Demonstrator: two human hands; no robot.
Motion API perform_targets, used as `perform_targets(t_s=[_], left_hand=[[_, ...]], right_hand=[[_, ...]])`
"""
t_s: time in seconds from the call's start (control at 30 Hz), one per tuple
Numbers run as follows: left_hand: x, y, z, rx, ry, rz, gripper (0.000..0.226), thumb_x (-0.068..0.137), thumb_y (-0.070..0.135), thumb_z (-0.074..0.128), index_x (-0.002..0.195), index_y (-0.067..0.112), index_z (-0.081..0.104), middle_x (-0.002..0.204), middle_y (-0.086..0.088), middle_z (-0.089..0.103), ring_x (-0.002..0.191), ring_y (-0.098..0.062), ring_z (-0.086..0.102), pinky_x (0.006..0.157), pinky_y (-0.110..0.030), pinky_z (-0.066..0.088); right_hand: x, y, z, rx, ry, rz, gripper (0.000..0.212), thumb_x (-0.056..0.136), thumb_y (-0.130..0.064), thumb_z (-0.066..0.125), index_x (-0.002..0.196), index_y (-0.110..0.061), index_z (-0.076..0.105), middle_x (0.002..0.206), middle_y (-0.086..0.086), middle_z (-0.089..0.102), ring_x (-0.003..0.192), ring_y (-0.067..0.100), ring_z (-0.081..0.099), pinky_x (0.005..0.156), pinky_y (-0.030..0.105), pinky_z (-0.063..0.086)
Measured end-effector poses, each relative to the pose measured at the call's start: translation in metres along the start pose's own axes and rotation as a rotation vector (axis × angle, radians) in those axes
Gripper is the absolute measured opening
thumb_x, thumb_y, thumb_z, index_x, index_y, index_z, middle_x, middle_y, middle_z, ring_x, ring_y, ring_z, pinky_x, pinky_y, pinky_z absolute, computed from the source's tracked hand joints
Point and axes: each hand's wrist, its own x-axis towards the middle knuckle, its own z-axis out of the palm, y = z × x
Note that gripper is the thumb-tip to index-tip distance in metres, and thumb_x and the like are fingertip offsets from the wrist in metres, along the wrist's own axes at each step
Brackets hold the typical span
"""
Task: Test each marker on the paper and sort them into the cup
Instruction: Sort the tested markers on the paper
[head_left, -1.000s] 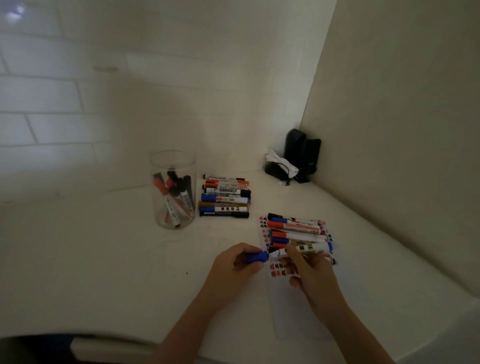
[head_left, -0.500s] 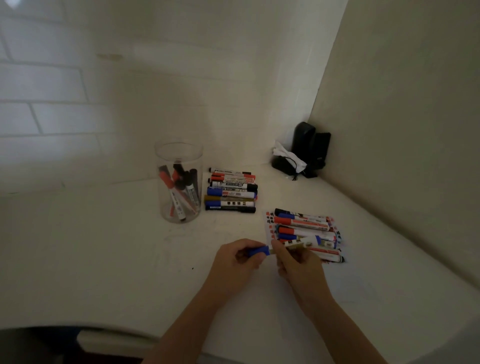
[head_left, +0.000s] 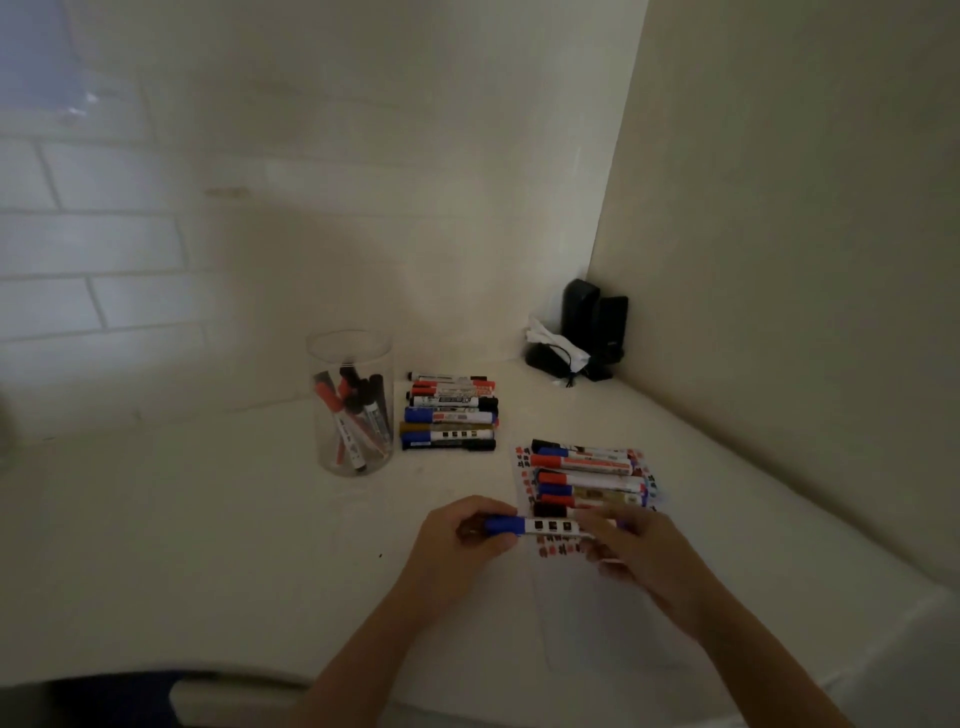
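dim white worktop (head_left: 208, 519) in a tiled corner. left to right: clear cup (head_left: 349, 402) of markers, then left hand (head_left: 457, 540) gripping the blue cap of a marker (head_left: 540, 526) lying horizontally, right hand (head_left: 639, 556) clamped on its barrel, above paper (head_left: 597, 623).

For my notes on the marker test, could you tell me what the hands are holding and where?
Both hold one blue-capped marker: the left hand grips the capped end, the right hand the barrel's other end.
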Motion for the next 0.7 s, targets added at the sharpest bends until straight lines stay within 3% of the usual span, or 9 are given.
perform_targets(t_s=[0.13, 0.23, 0.3, 0.37, 0.47, 0.6, 0.7], left_hand=[[0.01, 0.009, 0.007, 0.017, -0.056, 0.05, 0.03, 0.079, 0.009, 0.074, 0.099, 0.029, 0.066, 0.095, 0.012, 0.069, 0.09, -0.003, 0.066, 0.082, -0.018, 0.052], [0.017, 0.013, 0.018, 0.157, -0.031, 0.04, 0.046, 0.081, 0.026, 0.074, 0.118, 0.038, 0.05, 0.105, 0.022, 0.062, 0.099, 0.007, 0.058, 0.085, -0.01, 0.042], [0.013, 0.012, 0.022, 0.323, -0.078, -0.001, 0.056, 0.08, 0.041, 0.072, 0.126, 0.042, 0.04, 0.115, 0.026, 0.052, 0.105, 0.007, 0.048, 0.086, -0.01, 0.033], [0.004, 0.005, 0.028, 0.494, -0.139, -0.033, 0.062, 0.079, 0.055, 0.066, 0.132, 0.039, 0.037, 0.124, 0.02, 0.047, 0.113, 0.001, 0.042, 0.095, -0.017, 0.031], [-0.002, -0.001, 0.037, 0.655, -0.116, 0.008, 0.067, 0.081, 0.062, 0.057, 0.137, 0.032, 0.035, 0.133, 0.016, 0.043, 0.124, -0.003, 0.037, 0.109, -0.023, 0.021], [0.002, -0.006, 0.034, 0.649, -0.124, -0.017, 0.067, 0.082, 0.063, 0.055, 0.137, 0.033, 0.034, 0.135, 0.016, 0.043, 0.126, -0.004, 0.037, 0.111, -0.026, 0.018], [0.006, -0.007, 0.028, 0.779, -0.172, -0.038, 0.065, 0.083, 0.066, 0.049, 0.138, 0.035, 0.033, 0.139, 0.015, 0.041, 0.131, -0.007, 0.033, 0.114, -0.033, 0.011]], right_hand=[[0.002, -0.004, -0.013, -0.594, -0.18, -0.173, 0.014, 0.094, -0.029, 0.057, 0.087, -0.029, 0.069, 0.079, -0.004, 0.07, 0.069, 0.004, 0.064, 0.064, 0.017, 0.051], [0.013, -0.009, -0.023, -0.859, -0.093, -0.296, 0.013, 0.095, -0.036, 0.053, 0.096, -0.032, 0.066, 0.088, -0.01, 0.063, 0.081, 0.008, 0.061, 0.068, 0.016, 0.044], [0.03, -0.008, -0.038, -0.877, 0.135, -0.32, 0.021, 0.093, -0.035, 0.057, 0.109, -0.027, 0.065, 0.098, -0.006, 0.059, 0.087, 0.011, 0.057, 0.072, 0.017, 0.044], [0.056, -0.004, -0.053, -0.906, 0.326, -0.317, 0.025, 0.091, -0.038, 0.059, 0.113, -0.029, 0.065, 0.108, 0.001, 0.06, 0.095, 0.016, 0.055, 0.083, 0.032, 0.048], [0.09, 0.001, -0.06, -0.974, 0.323, -0.239, 0.025, 0.086, -0.05, 0.055, 0.107, -0.04, 0.065, 0.11, 0.001, 0.061, 0.1, 0.021, 0.054, 0.088, 0.047, 0.047], [0.106, -0.004, -0.04, -1.0, 0.324, -0.158, 0.026, 0.088, -0.051, 0.058, 0.112, -0.042, 0.063, 0.116, 0.003, 0.052, 0.114, 0.028, 0.044, 0.093, 0.045, 0.037], [0.108, -0.004, -0.029, -1.067, 0.306, -0.118, 0.032, 0.089, -0.053, 0.055, 0.119, -0.042, 0.059, 0.122, 0.004, 0.05, 0.117, 0.028, 0.041, 0.093, 0.044, 0.033]])
